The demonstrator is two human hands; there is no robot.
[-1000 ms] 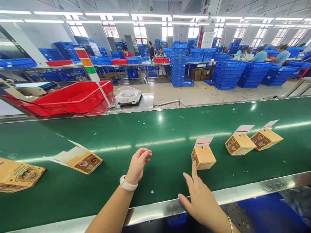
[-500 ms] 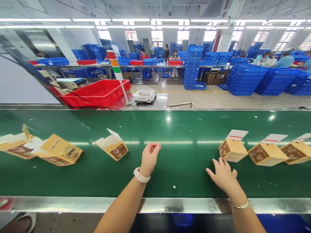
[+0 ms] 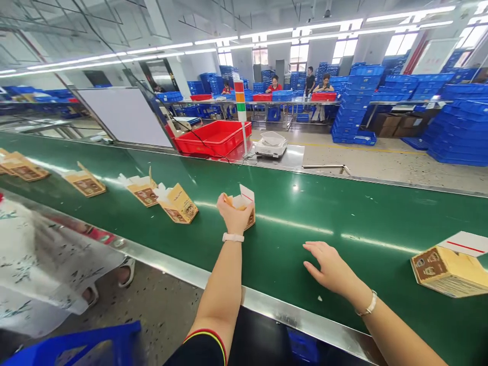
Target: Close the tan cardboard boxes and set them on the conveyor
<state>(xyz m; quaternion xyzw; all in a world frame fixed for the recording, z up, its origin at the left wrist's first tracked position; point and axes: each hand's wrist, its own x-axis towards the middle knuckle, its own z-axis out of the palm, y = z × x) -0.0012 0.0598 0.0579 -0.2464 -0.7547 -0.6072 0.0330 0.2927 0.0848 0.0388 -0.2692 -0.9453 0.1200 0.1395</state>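
Observation:
My left hand (image 3: pixel 235 214) is closed on a small printed carton (image 3: pixel 250 219), brown and yellow, whose white flap with a red line stands up. The hand hides much of this carton. Over the green conveyor belt (image 3: pixel 282 249), my right hand (image 3: pixel 326 264) has its fingers stretched out and holds nothing. Farther right lies a carton with a raised flap (image 3: pixel 453 267), apart from that hand. Just left of my left hand stands an open-topped carton (image 3: pixel 178 204), tilted on the belt, close to another open carton (image 3: pixel 143 190).
More cartons (image 3: pixel 87 182) sit along the belt to the left. Beyond the belt are a red bin (image 3: pixel 213 140), a signal light pole (image 3: pixel 241 104) and a weighing scale (image 3: pixel 270 146). A person in a pale garment (image 3: pixel 41 269) stands at left by a blue stool (image 3: pixel 87 345).
The view has turned left. My left hand has reached to a carton and closed on it. My right hand has moved away from the cartons on the right.

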